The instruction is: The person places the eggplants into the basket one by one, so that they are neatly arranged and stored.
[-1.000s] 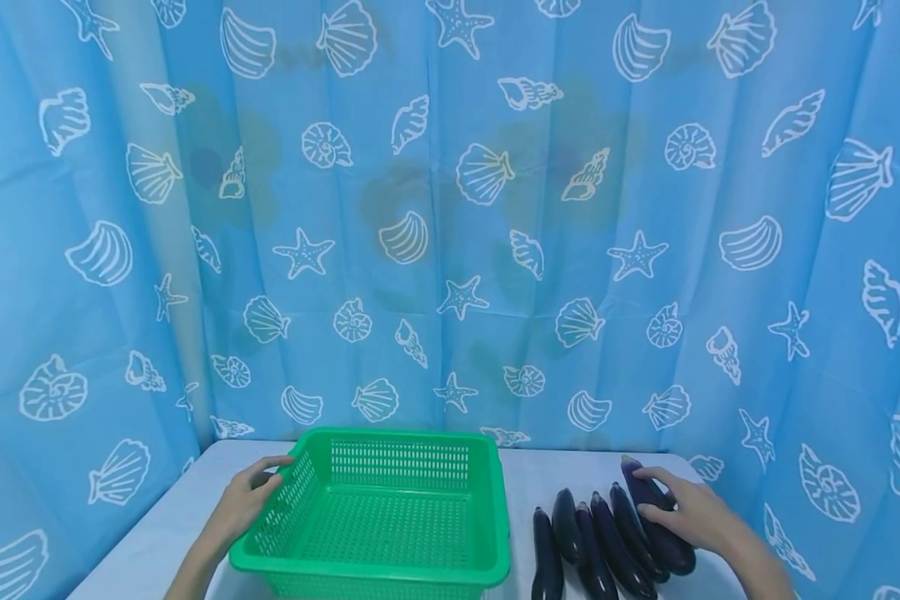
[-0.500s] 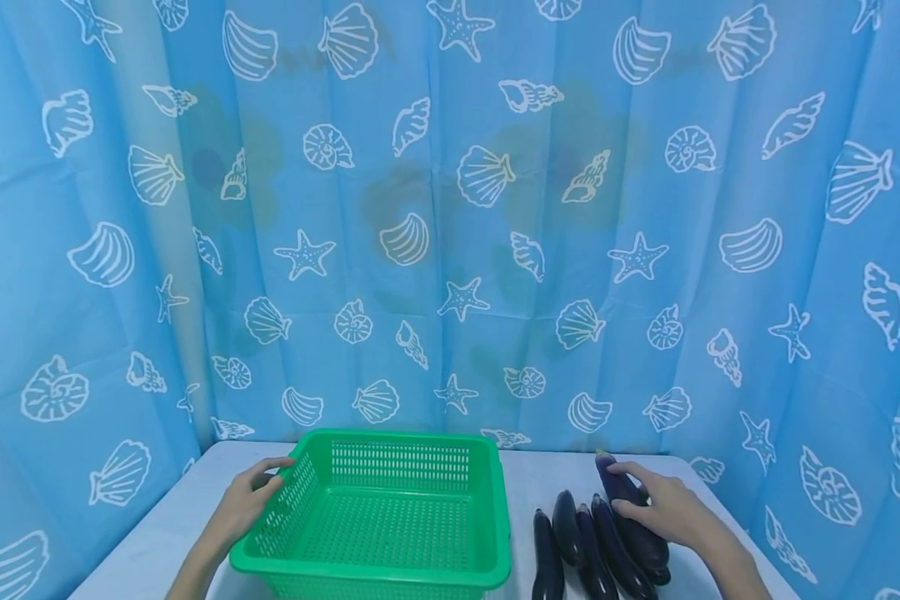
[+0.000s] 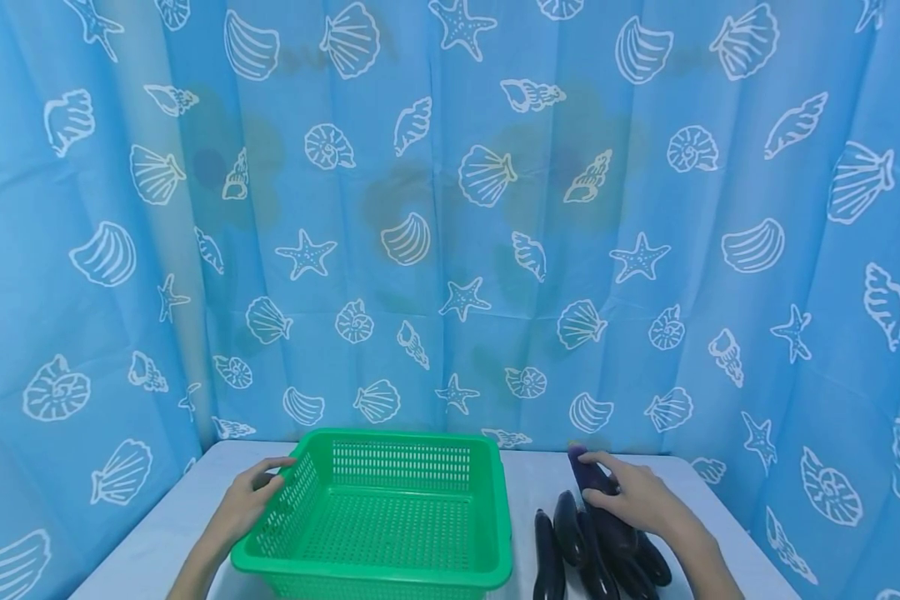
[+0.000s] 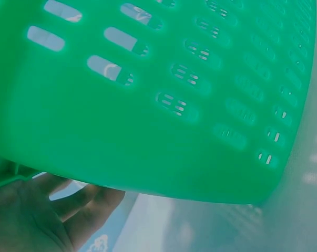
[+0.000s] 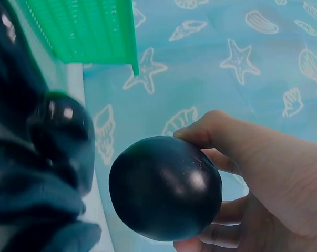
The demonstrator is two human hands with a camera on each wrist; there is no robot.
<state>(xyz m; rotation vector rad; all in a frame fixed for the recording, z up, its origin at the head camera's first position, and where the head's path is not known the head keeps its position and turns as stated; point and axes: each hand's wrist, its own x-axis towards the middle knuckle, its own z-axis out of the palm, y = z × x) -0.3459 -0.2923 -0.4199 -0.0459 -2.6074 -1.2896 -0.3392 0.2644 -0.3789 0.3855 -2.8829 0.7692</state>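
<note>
My right hand (image 3: 641, 498) grips a thick dark purple eggplant (image 5: 163, 189) by its upper body, fingers on one side and thumb on the other. In the head view this eggplant slants above several other eggplants (image 3: 548, 558), overlapping some of them. Its stem end points away from me, and its rounded end faces the right wrist camera. My left hand (image 3: 242, 502) is at the left rim of a green plastic basket (image 3: 375, 577), its fingertips hooked over the edge near the back corner. The basket has slotted walls and nothing inside.
A white table (image 3: 157, 517) carries the basket and the eggplants, which lie side by side right of the basket. A blue curtain (image 3: 420, 358) with white shell and starfish prints hangs behind the table and along both sides.
My right hand has carried the gripped eggplant leftward over the others, uncovering an eggplant at the right of the group. The left hand and basket have stayed in place.
</note>
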